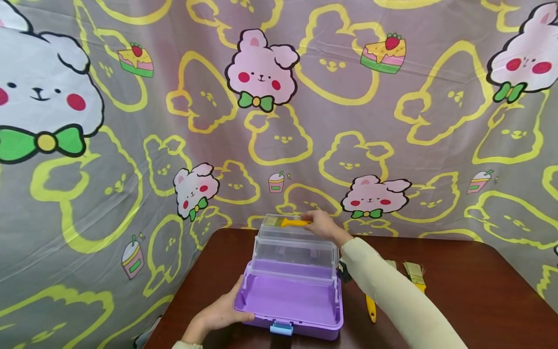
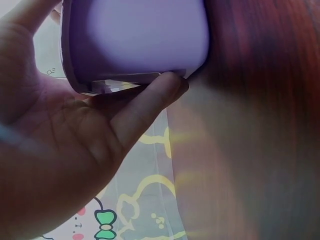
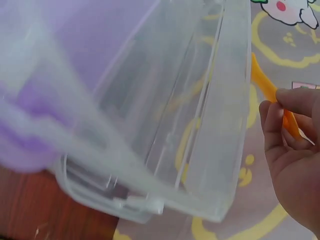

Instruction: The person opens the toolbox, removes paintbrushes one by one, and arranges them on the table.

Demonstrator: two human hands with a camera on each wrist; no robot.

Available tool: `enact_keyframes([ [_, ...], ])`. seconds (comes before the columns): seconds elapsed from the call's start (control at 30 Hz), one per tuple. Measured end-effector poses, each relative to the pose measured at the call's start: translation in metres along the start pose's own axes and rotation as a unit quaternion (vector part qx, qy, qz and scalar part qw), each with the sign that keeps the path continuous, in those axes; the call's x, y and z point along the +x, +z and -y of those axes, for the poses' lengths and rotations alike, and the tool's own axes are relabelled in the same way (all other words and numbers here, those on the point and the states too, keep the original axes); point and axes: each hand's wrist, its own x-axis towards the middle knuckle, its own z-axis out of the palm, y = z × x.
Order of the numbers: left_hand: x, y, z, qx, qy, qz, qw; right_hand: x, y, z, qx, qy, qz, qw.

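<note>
A purple toolbox (image 1: 287, 298) with a light blue latch (image 1: 281, 328) stands open on the table. Clear stepped trays (image 1: 296, 253) rise from its back part. My left hand (image 1: 221, 310) grips the box at its left front corner, with the thumb on the front and the fingers along the left side. In the left wrist view a finger (image 2: 155, 97) presses the purple wall. Over the topmost tray, my right hand (image 1: 321, 226) pinches a paintbrush (image 1: 297, 223) by its yellow handle, bristles to the left. The right wrist view shows that handle (image 3: 263, 80) beyond the tray's edge.
Right of the box, partly behind my right sleeve (image 1: 392, 286), lie more yellow-handled brushes (image 1: 415, 274) on the brown table (image 1: 471, 295). A dark object (image 1: 344, 272) sits close to the box's right side. A patterned curtain (image 1: 322, 121) hangs behind the table and along its left.
</note>
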Motion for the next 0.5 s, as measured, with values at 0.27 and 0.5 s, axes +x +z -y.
enact_keyframes([
  [0.27, -0.001, 0.001, -0.001, 0.007, -0.006, 0.000, 1.0000, 0.001, 0.010, 0.011, -0.013, -0.028, -0.010, 0.999],
  [0.5, 0.000, 0.000, -0.001, 0.003, -0.011, 0.000, 0.9999, -0.004, 0.004, 0.011, -0.054, -0.029, -0.039, 0.997],
])
